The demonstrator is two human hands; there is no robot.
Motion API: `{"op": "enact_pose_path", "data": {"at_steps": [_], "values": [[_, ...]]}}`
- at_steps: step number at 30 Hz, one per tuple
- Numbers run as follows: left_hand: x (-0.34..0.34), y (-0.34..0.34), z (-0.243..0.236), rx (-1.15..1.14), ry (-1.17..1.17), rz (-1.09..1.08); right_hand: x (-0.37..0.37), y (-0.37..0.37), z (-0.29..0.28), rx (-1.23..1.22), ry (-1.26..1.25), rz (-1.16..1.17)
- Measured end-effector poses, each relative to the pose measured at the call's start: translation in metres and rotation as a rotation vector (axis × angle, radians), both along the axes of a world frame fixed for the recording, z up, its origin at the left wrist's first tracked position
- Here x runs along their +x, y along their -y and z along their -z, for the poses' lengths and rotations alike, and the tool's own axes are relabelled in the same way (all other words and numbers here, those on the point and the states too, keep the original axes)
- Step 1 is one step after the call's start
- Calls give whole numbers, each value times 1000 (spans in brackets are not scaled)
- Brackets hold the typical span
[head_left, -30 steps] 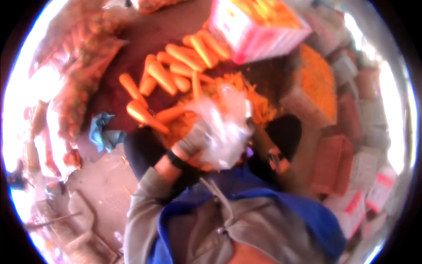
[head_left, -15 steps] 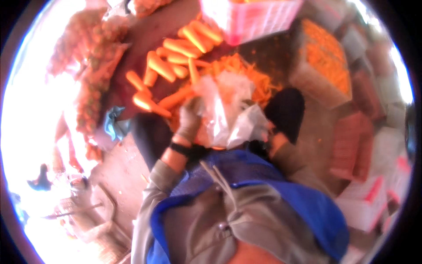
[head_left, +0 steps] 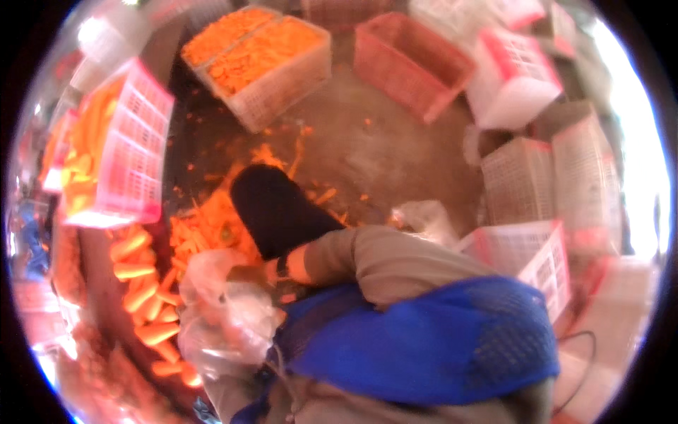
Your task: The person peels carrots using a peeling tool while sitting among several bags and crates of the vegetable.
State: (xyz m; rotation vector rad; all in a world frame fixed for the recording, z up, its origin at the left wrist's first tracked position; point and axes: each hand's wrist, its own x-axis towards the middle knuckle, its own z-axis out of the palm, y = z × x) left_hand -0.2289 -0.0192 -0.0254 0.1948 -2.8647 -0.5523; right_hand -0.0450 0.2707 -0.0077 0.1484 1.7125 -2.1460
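Note:
A crumpled translucent plastic bag lies across my lap at the lower left. My right hand is at the bag's upper right edge, its fingers blurred and partly hidden. My left hand is hidden behind the plastic, with only part of that sleeve showing below. A heap of orange carrot peelings spreads beside my dark-clad knee, and a row of peeled carrots runs down to the left of it.
A white-and-pink crate of carrots stands at left, a crate of orange pieces ahead. A red crate, stacked pale crates and another white-and-pink crate surround the right. Loose scraps and plastic lie on the floor.
The view has swung to my right, so the carrots and crates appear farther left and more crates show. The bag and my hands now sit lower left, with my left hand hidden.

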Motion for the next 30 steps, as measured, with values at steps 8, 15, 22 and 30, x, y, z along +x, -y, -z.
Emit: {"op": "enact_pose_path", "data": {"at_steps": [8, 15, 22, 30], "values": [[51, -16, -15, 254, -85, 3, -9, 17, -7, -15, -24, 16], [107, -62, -39, 520, -155, 82, 0, 22, -22, -43, -43, -6], [136, -90, -94, 693, -315, 183, 11, 34, -56, -117, -118, -16], [149, -89, -185, 1374, -203, 183, 31, -61, -80, -277, -268, 246]]}}
